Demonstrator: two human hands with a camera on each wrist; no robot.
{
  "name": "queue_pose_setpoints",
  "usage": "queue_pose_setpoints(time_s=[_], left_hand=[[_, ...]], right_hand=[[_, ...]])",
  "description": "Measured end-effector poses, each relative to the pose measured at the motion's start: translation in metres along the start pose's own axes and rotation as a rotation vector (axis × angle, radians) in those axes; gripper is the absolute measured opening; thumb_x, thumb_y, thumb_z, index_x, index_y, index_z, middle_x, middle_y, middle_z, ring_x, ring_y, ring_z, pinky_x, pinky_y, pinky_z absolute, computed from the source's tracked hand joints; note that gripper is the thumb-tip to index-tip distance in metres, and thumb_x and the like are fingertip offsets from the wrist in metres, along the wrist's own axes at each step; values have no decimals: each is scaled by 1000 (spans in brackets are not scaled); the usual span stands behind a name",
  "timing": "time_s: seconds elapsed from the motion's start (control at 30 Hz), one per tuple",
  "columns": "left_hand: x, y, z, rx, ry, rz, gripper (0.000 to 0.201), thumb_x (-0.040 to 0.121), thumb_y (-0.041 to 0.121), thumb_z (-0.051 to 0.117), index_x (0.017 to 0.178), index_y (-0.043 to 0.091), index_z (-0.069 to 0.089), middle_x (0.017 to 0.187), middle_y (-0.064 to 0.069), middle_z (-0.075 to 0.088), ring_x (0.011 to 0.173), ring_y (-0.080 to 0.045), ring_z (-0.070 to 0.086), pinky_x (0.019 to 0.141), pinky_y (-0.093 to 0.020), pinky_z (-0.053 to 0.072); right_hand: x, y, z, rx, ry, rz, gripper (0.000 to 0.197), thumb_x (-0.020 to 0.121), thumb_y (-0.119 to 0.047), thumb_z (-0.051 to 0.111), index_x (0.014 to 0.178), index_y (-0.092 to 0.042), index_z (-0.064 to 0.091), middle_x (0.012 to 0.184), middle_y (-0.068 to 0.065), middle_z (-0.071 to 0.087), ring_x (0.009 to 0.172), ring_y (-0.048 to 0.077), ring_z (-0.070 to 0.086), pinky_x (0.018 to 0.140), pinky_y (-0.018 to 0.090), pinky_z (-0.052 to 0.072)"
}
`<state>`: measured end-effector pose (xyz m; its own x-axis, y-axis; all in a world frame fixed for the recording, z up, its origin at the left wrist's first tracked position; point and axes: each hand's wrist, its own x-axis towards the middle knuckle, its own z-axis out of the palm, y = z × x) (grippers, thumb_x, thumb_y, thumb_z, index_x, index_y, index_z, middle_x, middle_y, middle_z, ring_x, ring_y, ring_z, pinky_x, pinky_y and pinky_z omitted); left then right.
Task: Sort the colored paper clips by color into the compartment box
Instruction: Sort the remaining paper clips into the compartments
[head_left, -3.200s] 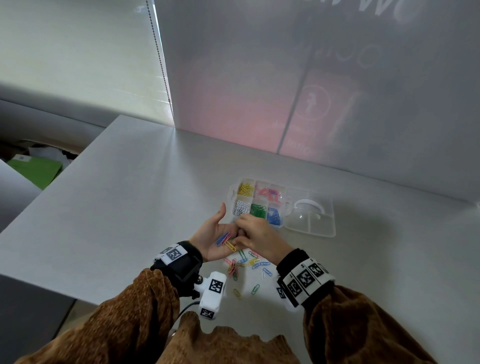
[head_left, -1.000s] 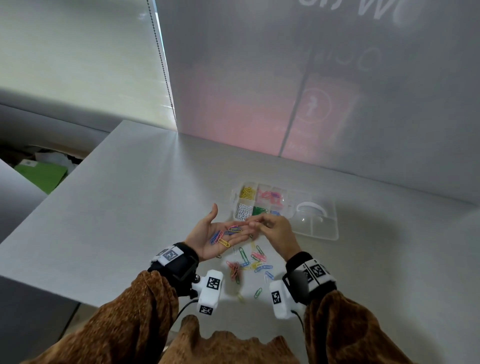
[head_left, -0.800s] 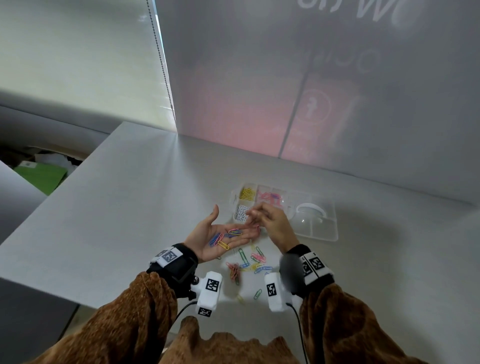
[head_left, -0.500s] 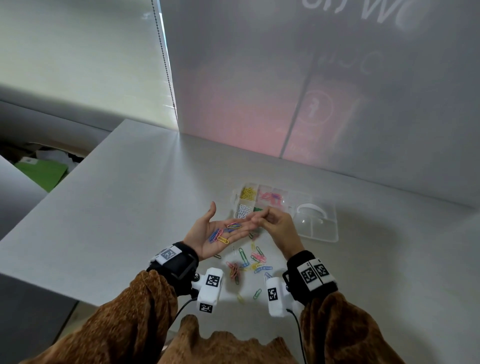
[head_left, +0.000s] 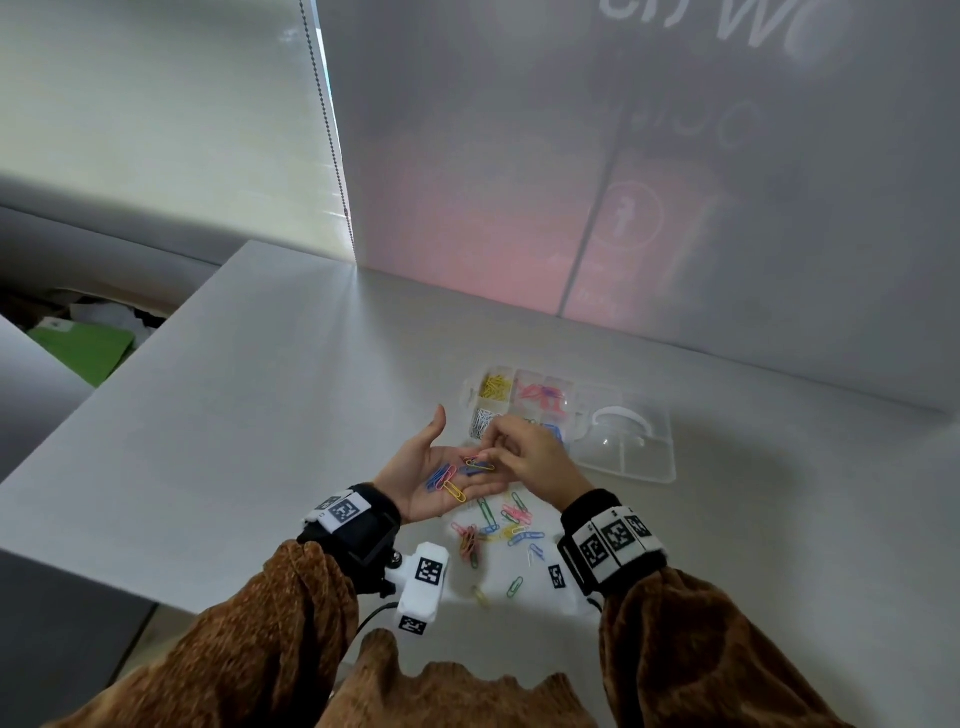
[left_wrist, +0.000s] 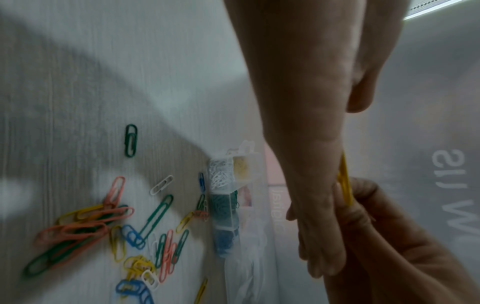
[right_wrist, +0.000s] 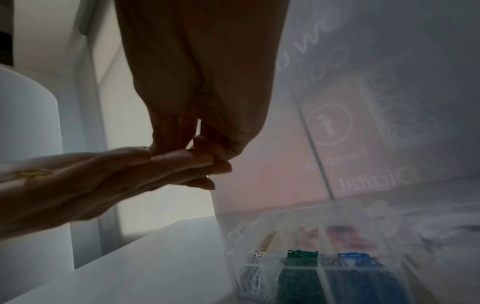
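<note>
While the flat left hand (head_left: 441, 475) carries mixed clips, one yellow clip (head_left: 482, 466) is pinched by the right hand (head_left: 524, 457); it should be released at 12 o'clock, in the compartment box (head_left: 628, 462) yellow cell.

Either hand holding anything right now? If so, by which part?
Left hand lies palm up, carrying loose paper clips on the palm. Right hand has its fingers pinched at a clip there; which part of it cannot be told.

Yellow, pink, white, green, blue paper clips (head_left: 496, 525), clear compartment box (head_left: 626, 457), brown sleeves (head_left: 270, 629), grey table (head_left: 260, 415)
</note>
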<state>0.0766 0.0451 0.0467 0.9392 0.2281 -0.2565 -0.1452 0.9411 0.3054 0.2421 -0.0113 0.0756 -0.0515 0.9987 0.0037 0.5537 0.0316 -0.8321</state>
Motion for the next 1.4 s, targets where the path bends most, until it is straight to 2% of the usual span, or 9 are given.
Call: queue_pose_setpoints(time_s=[0.13,0.27,0.37,0.5,0.57,0.7,0.97,1.17,1.4], left_hand=[[1,1,-3,16,107,53,83,87,62,33,128,-9,50,134,-30,46,126,-38,46,106,-41,40],[4,0,-7,-64,126,89,73,85,58,41,112,-7,59,117,-29,58,115,-41,55,98,-47,46],[7,-3,-7,-24,130,95,83,82,65,41,122,-7,46,112,-24,51,109,-39,55,101,-48,43],[7,-5,-9,-36,105,70,97,82,72,31,140,-5,33,127,-25,47,118,-35,49,109,-47,34],[6,-4,-13,-64,72,61,94,82,74,27,130,-4,48,118,-21,56,109,-30,54,112,-46,30],[7,-6,-15,-63,19,56,90,82,76,25,103,-4,61,95,-18,63,92,-26,52,108,-42,30],[7,-7,-20,-52,37,56,87,81,75,31,106,-5,55,100,-19,59,98,-28,52,103,-37,33],[9,-6,-16,-111,18,23,93,81,74,30,119,-8,52,108,-22,59,105,-30,54,99,-36,41],[6,-7,-17,-306,61,6,77,89,54,39,130,-10,44,122,-36,52,114,-48,53,96,-54,45]], right_hand=[[-2,-7,-1,402,116,138,10,89,-4,55,81,-8,51,78,1,61,67,5,56,64,14,45],[-5,-12,3,906,91,238,10,85,-2,52,83,-11,52,78,11,60,61,13,46,52,19,38],[-7,-19,9,723,-23,252,21,89,2,46,98,-12,57,78,2,60,65,10,50,56,20,38],[-6,-23,10,348,-68,133,4,84,-8,63,88,-9,61,82,2,62,75,7,61,70,17,51],[-1,-22,11,46,-112,17,10,78,-10,69,86,-7,63,81,-3,57,74,4,54,70,10,42],[8,-24,11,-218,-204,-114,15,75,-7,70,86,-3,61,88,6,54,78,10,46,69,17,38],[11,-20,12,-282,-254,-226,10,78,-5,66,84,-5,58,87,0,47,78,8,43,67,13,34],[8,-20,13,-264,-284,-311,4,79,-1,63,79,1,60,86,10,51,79,12,44,71,27,41],[9,-17,3,29,-171,-124,5,84,-5,61,83,0,61,81,10,61,76,20,57,71,22,45]])
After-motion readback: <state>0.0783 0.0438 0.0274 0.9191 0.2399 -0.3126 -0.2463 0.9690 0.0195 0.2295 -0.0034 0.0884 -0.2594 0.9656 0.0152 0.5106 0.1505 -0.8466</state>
